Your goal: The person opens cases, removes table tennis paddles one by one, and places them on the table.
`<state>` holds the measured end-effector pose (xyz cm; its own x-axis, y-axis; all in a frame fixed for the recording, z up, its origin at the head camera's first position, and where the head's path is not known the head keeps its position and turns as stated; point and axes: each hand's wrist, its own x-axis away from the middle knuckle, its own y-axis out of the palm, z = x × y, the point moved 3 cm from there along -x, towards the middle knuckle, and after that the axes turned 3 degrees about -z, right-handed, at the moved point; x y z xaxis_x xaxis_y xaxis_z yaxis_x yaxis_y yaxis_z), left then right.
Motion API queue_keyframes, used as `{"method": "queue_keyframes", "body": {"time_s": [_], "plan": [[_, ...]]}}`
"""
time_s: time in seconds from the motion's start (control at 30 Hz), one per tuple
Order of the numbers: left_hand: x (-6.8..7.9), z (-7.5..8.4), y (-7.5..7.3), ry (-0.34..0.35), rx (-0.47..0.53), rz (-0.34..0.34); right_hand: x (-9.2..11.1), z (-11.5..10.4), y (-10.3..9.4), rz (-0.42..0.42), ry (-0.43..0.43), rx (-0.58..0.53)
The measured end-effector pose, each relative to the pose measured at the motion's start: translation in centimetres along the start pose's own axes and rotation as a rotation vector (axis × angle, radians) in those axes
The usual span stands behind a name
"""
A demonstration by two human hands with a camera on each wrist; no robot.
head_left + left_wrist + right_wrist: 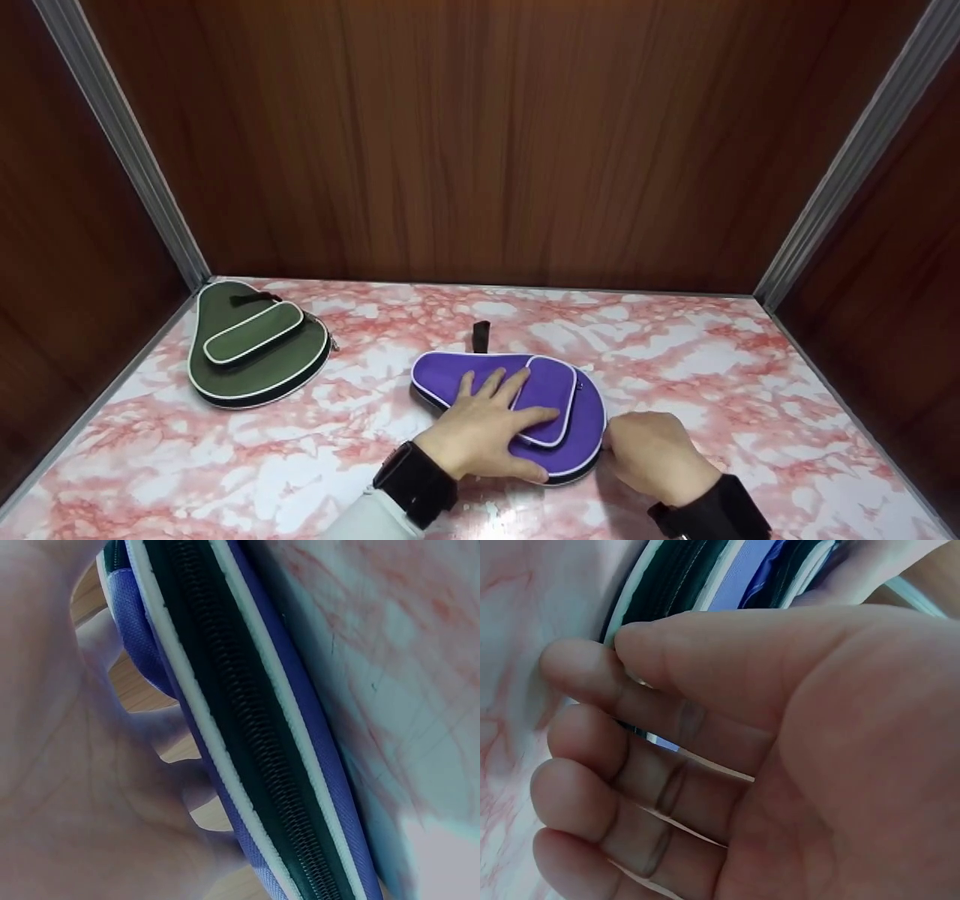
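Marbled counter [360,420]: beneath spread left fingers [512,386], a purple case [551,390]; right fingers [581,675] pinch its edge [579,472], likely zipper [244,701] work; steady pull needed next.

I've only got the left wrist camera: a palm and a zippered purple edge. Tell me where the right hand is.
Observer: The right hand is at the wide, rounded end of the purple case, thumb and index finger pinching at its edge.

Operator: Report anything sticking out on the side away from the person.

Observer: A black loop stands out there, near the narrower end.

Operator: Now check farther left.

Observer: A green case lies near the back left corner of the table, apart from the purple one.
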<state>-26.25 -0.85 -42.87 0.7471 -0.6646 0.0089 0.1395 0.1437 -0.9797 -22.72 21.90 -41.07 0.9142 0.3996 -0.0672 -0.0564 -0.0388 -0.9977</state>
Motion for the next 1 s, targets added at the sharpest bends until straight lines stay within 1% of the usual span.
{"method": "queue_keyframes", "body": {"time_s": [0.07, 0.3, 0.57, 0.67, 0.87, 1.0], "plan": [[0.0, 0.0, 0.0, 0.002, -0.002, -0.001, 0.1, -0.3, 0.0, 0.008, -0.023, 0.008], [0.0, 0.1, 0.0, 0.006, -0.011, 0.007, 0.5, -1.4, -0.1, 0.077, -0.146, 0.039], [0.0, 0.1, -0.2, 0.011, -0.026, 0.018, 0.6, -2.7, -0.1, 0.036, -0.228, -0.008], [0.0, 0.1, -0.1, 0.007, -0.024, 0.017, 0.5, -3.0, 0.1, 0.040, -0.240, -0.011], [-0.1, 0.1, 0.3, -0.006, -0.017, 0.026, 0.4, -2.9, 0.3, 0.076, -0.219, -0.013], [-0.1, 0.2, 0.2, -0.004, 0.005, 0.008, 0.2, -2.3, 0.3, 0.045, -0.227, -0.043]]}}
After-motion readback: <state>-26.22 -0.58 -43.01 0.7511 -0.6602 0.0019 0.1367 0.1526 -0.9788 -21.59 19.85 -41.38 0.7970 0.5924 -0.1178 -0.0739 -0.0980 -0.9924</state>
